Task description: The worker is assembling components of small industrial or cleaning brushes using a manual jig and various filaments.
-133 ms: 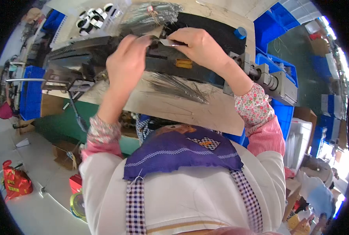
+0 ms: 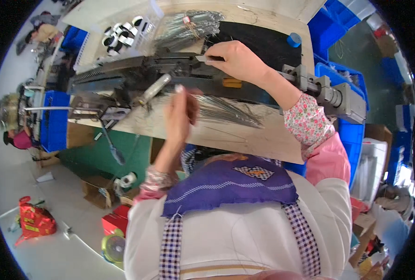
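My right hand [image 2: 239, 59] is closed in a pinch on a small flat metal strip [image 2: 204, 58], above the long dark metal fixture [image 2: 179, 84]. My left hand [image 2: 180, 112] is smeared by motion, at the bench's near side, beside the left end of a loose bundle of thin metal wires [image 2: 231, 111]. Whether its fingers hold anything does not show. Just beyond that hand, a pale metal bar or handle [image 2: 156, 88] slants across the front of the fixture. A yellow label or block [image 2: 232, 82] sits on the fixture below my right hand.
Behind the fixture stand a clear basket [image 2: 151, 23] of black-and-white rolls and a tied wire bundle [image 2: 189, 28]. A blue cap [image 2: 293, 39] lies on the black mat [image 2: 263, 39]. A cylindrical metal mechanism [image 2: 326, 95] juts out right, next to blue bins [image 2: 331, 28].
My left hand has left the fixture and come back toward me, beside the loose wires. My right hand keeps its pinch on the metal strip. The whole view has shifted slightly.
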Available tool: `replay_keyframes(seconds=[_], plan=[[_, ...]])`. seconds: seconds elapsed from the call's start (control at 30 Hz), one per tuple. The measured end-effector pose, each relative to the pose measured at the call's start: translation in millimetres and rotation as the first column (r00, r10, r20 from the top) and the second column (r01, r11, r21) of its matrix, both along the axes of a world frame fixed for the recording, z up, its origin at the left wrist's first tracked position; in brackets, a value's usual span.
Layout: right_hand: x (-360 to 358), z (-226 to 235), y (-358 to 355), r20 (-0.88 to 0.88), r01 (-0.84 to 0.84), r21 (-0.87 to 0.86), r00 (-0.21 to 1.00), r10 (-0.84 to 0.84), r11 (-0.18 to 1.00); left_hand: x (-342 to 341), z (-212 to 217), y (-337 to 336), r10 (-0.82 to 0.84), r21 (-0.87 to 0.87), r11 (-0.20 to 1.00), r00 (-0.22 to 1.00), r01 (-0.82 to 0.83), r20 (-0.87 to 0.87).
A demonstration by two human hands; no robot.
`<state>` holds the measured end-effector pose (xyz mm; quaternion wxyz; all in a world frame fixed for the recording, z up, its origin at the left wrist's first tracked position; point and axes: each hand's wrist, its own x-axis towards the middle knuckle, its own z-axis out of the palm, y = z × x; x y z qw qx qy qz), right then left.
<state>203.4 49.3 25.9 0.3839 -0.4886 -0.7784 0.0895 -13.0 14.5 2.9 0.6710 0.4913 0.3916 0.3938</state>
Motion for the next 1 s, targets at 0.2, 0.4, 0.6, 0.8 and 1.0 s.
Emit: replay_keyframes(seconds=[0.2, 0.4, 0.6, 0.8, 1.0], plan=[[3.6, -4.6, 5.5, 0.013, -0.008, -0.185, 1.000, 0.011, 0.983, -7.5, 44.9, 38.7, 0.149, -0.498, 0.587, 0.520, 0.638, 0.841], [-1.2, 5.0, 8.1, 0.073, -0.020, -0.183, 0.997, 0.034, 0.983, 20.6, -20.7, 3.7, -0.196, 0.019, 0.977, 0.938, 0.210, -0.284], [-18.9, 20.8, -20.0, 0.214, 0.056, 0.096, 0.974, -0.075, 0.994, -35.4, -35.1, 8.2, 0.213, 0.689, 0.689, 0.846, 0.225, -0.489], [-8.6, -45.8, -77.8, 0.321, 0.266, -0.191, 0.927, -0.196, 0.945, -221.2, -38.5, -8.4, 0.859, 0.798, 0.470, -0.015, -0.377, -0.512], [7.7, -72.4, -51.3, 0.279, 0.417, -0.299, 0.898, -0.339, 0.859, -146.0, -52.2, -22.0, 0.871, 0.887, 0.431, 0.335, -0.168, -0.360]])
